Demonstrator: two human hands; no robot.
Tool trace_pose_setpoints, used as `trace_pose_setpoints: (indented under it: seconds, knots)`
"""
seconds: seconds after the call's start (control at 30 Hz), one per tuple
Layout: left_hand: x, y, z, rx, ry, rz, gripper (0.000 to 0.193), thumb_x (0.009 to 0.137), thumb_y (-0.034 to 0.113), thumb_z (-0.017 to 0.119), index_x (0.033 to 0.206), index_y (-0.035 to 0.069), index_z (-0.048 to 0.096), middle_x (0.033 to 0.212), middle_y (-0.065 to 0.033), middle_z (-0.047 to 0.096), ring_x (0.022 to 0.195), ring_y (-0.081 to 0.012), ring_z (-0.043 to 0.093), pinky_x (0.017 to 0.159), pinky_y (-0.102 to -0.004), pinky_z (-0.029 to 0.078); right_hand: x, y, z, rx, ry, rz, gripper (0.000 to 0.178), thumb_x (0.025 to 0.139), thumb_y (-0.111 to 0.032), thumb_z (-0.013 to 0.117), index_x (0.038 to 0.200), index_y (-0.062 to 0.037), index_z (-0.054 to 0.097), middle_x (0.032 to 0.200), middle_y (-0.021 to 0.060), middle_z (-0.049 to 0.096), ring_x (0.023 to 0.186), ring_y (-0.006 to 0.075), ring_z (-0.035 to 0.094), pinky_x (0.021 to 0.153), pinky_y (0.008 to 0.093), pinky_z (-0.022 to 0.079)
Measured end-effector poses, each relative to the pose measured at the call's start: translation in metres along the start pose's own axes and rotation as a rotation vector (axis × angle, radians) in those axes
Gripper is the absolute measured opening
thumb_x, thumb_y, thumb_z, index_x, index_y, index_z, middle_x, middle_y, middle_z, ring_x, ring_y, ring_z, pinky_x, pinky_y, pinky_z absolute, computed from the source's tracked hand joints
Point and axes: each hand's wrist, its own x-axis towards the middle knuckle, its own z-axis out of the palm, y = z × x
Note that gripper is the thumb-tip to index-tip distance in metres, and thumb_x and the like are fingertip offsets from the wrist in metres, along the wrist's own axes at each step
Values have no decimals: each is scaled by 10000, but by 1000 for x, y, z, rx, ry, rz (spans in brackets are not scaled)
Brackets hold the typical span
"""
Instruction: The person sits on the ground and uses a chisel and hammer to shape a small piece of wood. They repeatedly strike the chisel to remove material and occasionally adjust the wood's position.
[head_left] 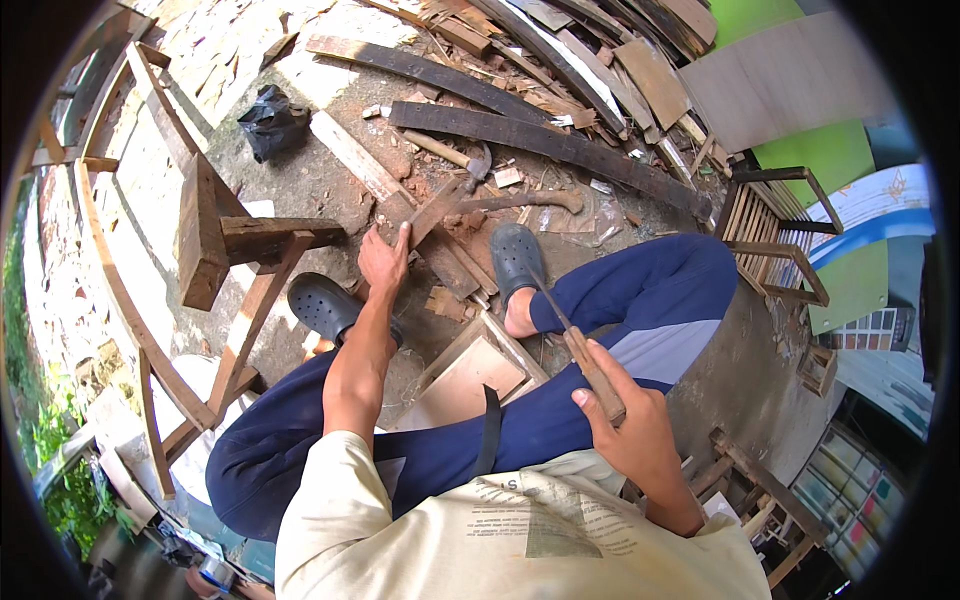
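Observation:
My left hand (383,260) is closed on the lower end of a short flat wooden piece (437,210), which lies slantwise over a longer board (352,150) on the ground. Raised above my right thigh, my right hand (632,428) wraps around the wooden handle of a chisel (596,378). Its narrow metal blade points up and away, toward my right foot, apart from the wooden piece. Just beyond the left hand lie a claw hammer (440,150) with a wooden handle and a tool with a curved wooden handle (535,199), its head partly hidden.
Between my legs sits a shallow wooden frame (530,362). Long dark planks (560,150) and a scrap wood pile (640,80) lie ahead. At left stands a wooden frame structure (205,235), near a black plastic bag (272,122). A slatted wooden rack (775,225) is at right.

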Motion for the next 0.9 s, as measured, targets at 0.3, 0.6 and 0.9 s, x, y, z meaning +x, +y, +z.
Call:
trace_pose_setpoints:
  seconds: [0.3,0.6,0.9]
  knots:
    - [-54,121,40,312,-708,611,795,1071,607,382,1584,-1,386,1602,-282,402,1520,-425,340,1275,-547,230,-1,20,4,112,251,-133,479,973,-108,726,1425,4,613,1196,259,746,1062,313,765,907,363,569]
    - [-44,46,0,-38,158,617,495,962,283,687,1386,41,609,1479,-179,573,1433,-357,486,1223,-501,342,14,42,-5,123,304,-236,471,979,-132,738,1412,15,624,1144,220,768,1016,197,741,883,335,563]
    - [-31,-29,-111,460,-181,301,670,942,462,666,1474,79,525,1518,-146,527,1429,-342,486,1181,-529,387,204,33,-41,-302,118,-564,444,936,-345,770,1260,-43,738,1066,243,767,999,379,754,892,413,570]
